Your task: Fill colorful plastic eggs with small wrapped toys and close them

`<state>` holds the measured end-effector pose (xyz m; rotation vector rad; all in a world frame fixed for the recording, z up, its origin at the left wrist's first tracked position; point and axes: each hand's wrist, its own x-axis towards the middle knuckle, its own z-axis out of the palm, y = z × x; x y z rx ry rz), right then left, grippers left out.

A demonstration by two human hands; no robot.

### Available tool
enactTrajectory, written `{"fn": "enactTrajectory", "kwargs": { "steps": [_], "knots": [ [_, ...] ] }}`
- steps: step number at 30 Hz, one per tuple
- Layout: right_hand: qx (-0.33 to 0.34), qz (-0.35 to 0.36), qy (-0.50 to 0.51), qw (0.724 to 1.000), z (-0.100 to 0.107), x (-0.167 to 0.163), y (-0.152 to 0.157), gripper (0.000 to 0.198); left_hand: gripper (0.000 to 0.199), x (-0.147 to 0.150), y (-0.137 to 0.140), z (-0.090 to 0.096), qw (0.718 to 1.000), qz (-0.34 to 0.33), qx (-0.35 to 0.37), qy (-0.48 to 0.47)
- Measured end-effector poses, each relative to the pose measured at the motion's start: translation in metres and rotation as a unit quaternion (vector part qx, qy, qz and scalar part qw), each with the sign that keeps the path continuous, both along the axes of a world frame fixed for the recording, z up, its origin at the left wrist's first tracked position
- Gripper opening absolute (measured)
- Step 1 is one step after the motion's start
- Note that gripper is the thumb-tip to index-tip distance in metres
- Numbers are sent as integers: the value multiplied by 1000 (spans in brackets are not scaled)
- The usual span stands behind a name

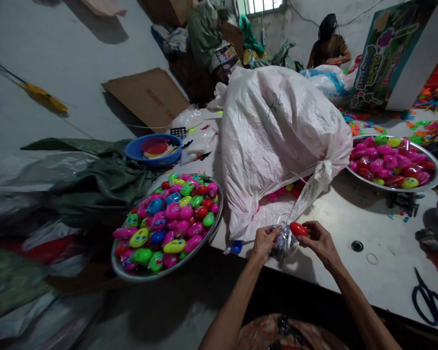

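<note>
My right hand pinches a glossy red plastic egg near the table's front edge. Close beside it, my left hand is closed on a crumpled bunch of clear plastic bags, whose exact make-up is hard to see. The egg is right at the bags' edge; whether it touches them is unclear. A small blue piece lies left of my left hand. Just behind both hands stands a big white woven sack, tied at its right corner, with pink and red pieces showing under its edge.
Metal basins of coloured eggs stand left and right. Scissors, a black ring and a rubber band lie on the right. A blue tub sits back left. Another person sits behind, near a printed carton.
</note>
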<state>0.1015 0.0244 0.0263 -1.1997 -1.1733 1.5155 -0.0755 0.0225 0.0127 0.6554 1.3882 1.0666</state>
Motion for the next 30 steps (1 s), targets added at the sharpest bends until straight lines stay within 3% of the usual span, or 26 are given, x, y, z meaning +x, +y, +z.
{"fn": "enactTrajectory", "kwargs": {
  "steps": [6,10,17,21,25,27,30],
  "knots": [
    [63,6,-131,989,1,7,-14,36,45,6,1,-2,1000,-5,18,16],
    [81,-2,-167,983,2,7,-16,36,45,10,0,0,999,-26,16,10],
    [72,-20,-131,989,5,7,-21,35,43,15,2,2,1000,13,16,15],
    [83,-26,-138,987,3,8,-20,34,44,15,0,8,996,-58,50,46],
    [15,-23,-44,999,0,7,-20,36,47,17,-2,12,991,-110,59,40],
    [-5,-27,2,1000,-1,5,-23,37,45,20,-2,13,995,-85,45,19],
    [11,-53,-12,998,-5,2,-27,37,45,26,0,11,999,-20,37,-11]
  ]
}}
